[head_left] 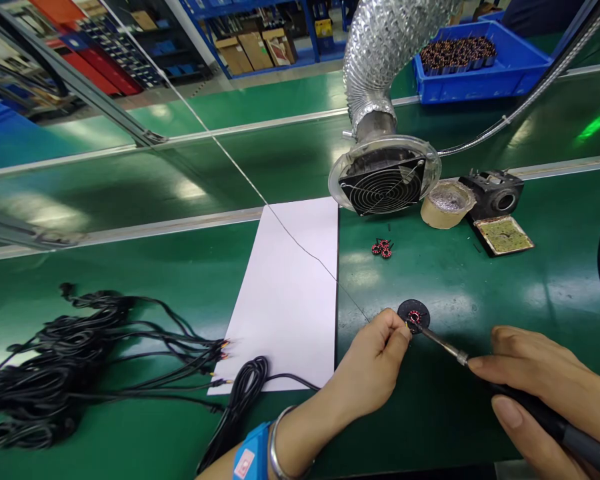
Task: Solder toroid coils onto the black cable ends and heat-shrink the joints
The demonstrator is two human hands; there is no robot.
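Note:
My right hand (545, 393) is wrapped round a soldering iron (525, 407), its tip on a small red-and-black wound coil (415, 317) that lies on a round black disc (407, 308). Beside the disc my left hand (375, 360) is closed in a pinch. A thin solder wire (305, 251) slants down from the upper left into this hand, and a yellow lead (408, 325) shows at the fingertips. A black cable (293, 377) from a bundled loop passes beneath my left forearm; where it ends is hidden.
Several small coils (383, 249) lie beyond the disc. A fume duct (383, 177) hangs over the bench near a round tub (447, 203) and a sponge tray (505, 235). White paper (290, 293) lies left, beside tangled black cables (55, 373). A blue bin (485, 83) stands behind.

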